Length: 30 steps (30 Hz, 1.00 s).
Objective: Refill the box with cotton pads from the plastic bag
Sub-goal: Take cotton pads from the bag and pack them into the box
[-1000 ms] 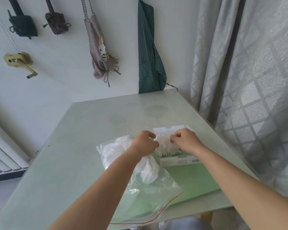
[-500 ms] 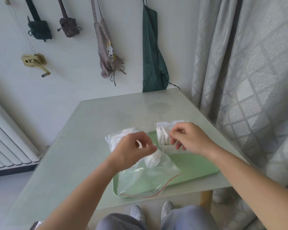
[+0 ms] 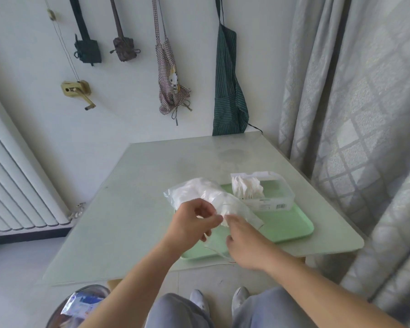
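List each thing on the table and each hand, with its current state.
box, lid open, partly filled with cotton pads
plastic bag, mouth open, holding cotton pads
green tray, flat on table, bearing the box
left hand, pinching plastic bag
right hand, at bag's mouth, grip unclear

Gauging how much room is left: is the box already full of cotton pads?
No, the cotton pads fill only the left end of the box, and the rest of it is bare.

Cannot read print on box: too small. Cannot make out grip of right hand behind plastic bag film. Cannot see left side of tray behind left hand. Cannot see whole bin: cropped at bottom edge.
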{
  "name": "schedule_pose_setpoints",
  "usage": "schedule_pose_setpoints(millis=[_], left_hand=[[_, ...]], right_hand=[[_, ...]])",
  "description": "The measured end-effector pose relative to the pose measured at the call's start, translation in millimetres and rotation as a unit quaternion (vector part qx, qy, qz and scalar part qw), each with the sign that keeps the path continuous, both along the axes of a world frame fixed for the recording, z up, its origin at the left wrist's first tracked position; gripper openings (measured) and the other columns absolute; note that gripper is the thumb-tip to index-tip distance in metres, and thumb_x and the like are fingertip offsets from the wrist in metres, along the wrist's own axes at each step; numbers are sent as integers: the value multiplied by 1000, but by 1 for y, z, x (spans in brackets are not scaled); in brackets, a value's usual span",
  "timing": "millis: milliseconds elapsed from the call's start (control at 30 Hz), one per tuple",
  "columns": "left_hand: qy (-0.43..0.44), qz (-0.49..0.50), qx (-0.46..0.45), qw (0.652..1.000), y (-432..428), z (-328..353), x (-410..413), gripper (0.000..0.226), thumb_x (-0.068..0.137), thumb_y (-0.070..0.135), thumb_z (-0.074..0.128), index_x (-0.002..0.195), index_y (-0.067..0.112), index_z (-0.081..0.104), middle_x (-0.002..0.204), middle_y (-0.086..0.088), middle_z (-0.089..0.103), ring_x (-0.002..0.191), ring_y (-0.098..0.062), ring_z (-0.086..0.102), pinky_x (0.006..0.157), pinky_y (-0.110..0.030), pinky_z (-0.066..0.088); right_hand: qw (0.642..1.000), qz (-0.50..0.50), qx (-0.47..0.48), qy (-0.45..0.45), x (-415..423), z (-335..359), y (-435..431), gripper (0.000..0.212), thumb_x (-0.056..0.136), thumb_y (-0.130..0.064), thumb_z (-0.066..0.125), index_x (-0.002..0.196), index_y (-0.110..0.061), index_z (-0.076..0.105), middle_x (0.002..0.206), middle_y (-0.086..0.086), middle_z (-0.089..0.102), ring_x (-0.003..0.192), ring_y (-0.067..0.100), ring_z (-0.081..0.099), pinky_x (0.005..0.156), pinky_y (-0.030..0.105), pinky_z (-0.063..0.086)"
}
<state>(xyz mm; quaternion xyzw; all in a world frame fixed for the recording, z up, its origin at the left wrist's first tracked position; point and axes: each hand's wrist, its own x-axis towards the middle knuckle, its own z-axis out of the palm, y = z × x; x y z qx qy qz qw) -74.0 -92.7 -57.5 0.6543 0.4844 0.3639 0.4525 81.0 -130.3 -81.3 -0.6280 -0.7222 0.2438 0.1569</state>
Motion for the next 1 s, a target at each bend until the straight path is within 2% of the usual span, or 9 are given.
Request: schedule_pose_setpoints(millis=[67, 133, 267, 433, 567, 733, 833, 900, 1000], left_hand=[[-13, -51, -54, 997, -5, 3, 1, 10, 81, 11, 76, 82, 8, 67, 72, -3, 65, 55, -16, 61, 48, -25, 47], [-4, -62, -100, 993, -7, 3, -2, 11, 85, 21, 73, 83, 10, 69, 72, -2, 69, 60, -15, 63, 51, -23, 47], [1, 81, -153, 985, 6, -11, -14, 21, 92, 25, 59, 77, 10, 62, 65, -3, 61, 52, -16, 54, 50, -23, 38], [-27, 94, -256, 962, 17, -34, -23, 16, 94, 20, 56, 102, 8, 62, 87, -7, 66, 67, -25, 72, 61, -33, 58], [-114, 85, -341, 929, 23, -44, -22, 17, 95, 17, 57, 108, 6, 57, 101, -16, 64, 82, -41, 73, 71, -42, 61], [-156, 70, -386, 906, 26, -55, -12, 47, 88, 29, 69, 122, 6, 46, 112, -22, 60, 82, -42, 74, 62, -39, 59], [-162, 43, -379, 910, 30, -56, -5, 42, 87, 30, 70, 119, 6, 56, 109, -23, 66, 75, -38, 74, 60, -35, 59], [-171, 61, -362, 914, 34, -57, -1, 32, 89, 27, 68, 111, 5, 64, 99, -20, 68, 71, -34, 72, 58, -33, 58], [-194, 100, -343, 914, 40, -59, 6, 14, 92, 16, 61, 91, 2, 62, 85, -15, 69, 65, -32, 70, 49, -30, 55]], right_hand=[[996, -76, 50, 25, -3, -8, 12, 34, 94, -1, 39, 127, -6, 42, 131, 12, 44, 104, 20, 49, 81, 26, 41], [985, -136, 83, 60, -2, -19, 26, 40, 90, 4, 41, 128, -7, 42, 128, 9, 42, 106, 20, 49, 84, 25, 44], [974, -169, 143, 36, 3, -43, 45, 42, 84, 0, 53, 123, -5, 37, 113, 0, 23, 108, 21, 42, 84, 18, 34], [972, -189, 141, 1, -1, -50, 64, 57, 90, -18, 58, 136, 4, 32, 130, 18, 40, 115, 28, 49, 92, 25, 36], [972, -213, 100, -14, -2, -51, 77, 58, 92, -15, 55, 138, 8, 31, 133, 20, 46, 117, 29, 52, 97, 28, 40], [947, -296, 95, 79, -2, -51, 80, 45, 89, -18, 63, 127, -5, 44, 115, 9, 54, 102, 27, 59, 77, 28, 44], [963, -223, 96, 116, 1, -47, 74, 31, 88, -1, 58, 117, -6, 48, 105, 6, 53, 90, 18, 57, 68, 15, 40], [973, -184, 79, 112, 4, -41, 64, 13, 92, 1, 48, 100, -9, 50, 92, 5, 53, 79, 18, 53, 63, 24, 43], [986, -138, 45, 87, 11, -40, 48, 27, 95, 0, 41, 119, -9, 49, 105, 9, 53, 88, 21, 51, 63, 23, 39]])
